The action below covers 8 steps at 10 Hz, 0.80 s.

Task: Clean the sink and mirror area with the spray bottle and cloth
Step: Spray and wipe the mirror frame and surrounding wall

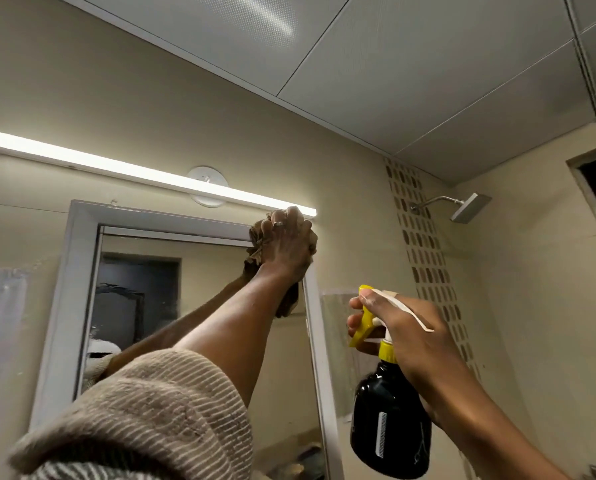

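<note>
Nearest the camera, a ribbed beige sleeve (158, 410) is pushed up the left forearm, which reaches up and away toward the mirror.

To the right of it, the right hand (410, 337) grips the spray bottle (390, 424) by its neck. The fingers (362, 303) curl round the front of the yellow trigger, and the thumb side wraps behind the white head. The bottle's long axis runs close to upright, tilted a little. Its black body hangs below the fingers and its yellow collar sits just under them. The yellow nozzle tip pokes out above the index finger and points up and left, toward the mirror's right frame.

Farther off, the left hand (289, 240) clutches a bunched brown cloth (258, 237), fingers closed tightly around it, with a ring on one finger. The cloth spills out to the left of the knuckles, and another fold hangs below the wrist. Hand and cloth press on the upper right corner of the white-framed mirror (199, 271), where the frame's top and right bars meet. The glass reflects the raised arm.

Just above the fingertips runs a lit tube light (116, 166), its right end beside the hand. Farther right on the wall are a strip of mosaic tile (424, 244) and a square shower head (469, 207). The panelled ceiling (393, 64) lies beyond.
</note>
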{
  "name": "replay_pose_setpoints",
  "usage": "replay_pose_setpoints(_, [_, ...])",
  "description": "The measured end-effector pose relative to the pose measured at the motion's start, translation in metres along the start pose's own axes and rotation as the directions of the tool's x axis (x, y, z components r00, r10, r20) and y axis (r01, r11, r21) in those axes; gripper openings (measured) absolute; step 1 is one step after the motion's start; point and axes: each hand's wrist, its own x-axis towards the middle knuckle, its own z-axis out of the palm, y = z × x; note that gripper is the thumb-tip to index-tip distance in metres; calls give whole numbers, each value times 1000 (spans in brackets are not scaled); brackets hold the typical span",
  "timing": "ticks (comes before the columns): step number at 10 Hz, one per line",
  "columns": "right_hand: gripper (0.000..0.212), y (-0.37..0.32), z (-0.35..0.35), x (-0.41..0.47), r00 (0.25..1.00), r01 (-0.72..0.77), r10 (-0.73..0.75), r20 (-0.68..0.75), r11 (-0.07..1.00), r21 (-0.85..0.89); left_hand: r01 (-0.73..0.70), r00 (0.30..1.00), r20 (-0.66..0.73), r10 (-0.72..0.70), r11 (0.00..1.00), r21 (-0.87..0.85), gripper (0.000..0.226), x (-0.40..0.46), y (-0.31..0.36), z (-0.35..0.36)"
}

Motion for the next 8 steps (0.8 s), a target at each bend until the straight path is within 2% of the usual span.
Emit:
replay_pose_setpoints(1, [27,1,-2,7,1000,-6,6,-16,1000,-13,-10,1000,0,10,999,39,38,-16,23,-17])
replay_pose_setpoints(2, [28,1,-2,10,1000,-8,7,-26,1000,-24,-38,999,22,37,997,74,41,-14,21,-16])
replay_pose_setpoints(3, [27,0,-1,12,999,-6,4,-39,999,-49,-105,994,26,103,989,105,34,-12,22,-16])
replay_pose_setpoints(4, [25,0,0,11,999,-8,5,-45,999,-54,-97,995,50,90,982,162,32,-8,19,-12])
replay_pose_setpoints(6, [26,0,-6,6,998,-13,10,-54,998,-63,-183,983,70,170,918,353,56,-11,23,-14])
replay_pose_setpoints(7, [25,0,-13,3,998,-8,4,-55,998,-68,-207,977,122,173,899,385,59,-12,25,-12])
replay_pose_setpoints(8, [25,0,-17,1,998,-5,0,-57,997,-82,-235,972,112,207,892,386,56,-14,27,-12])
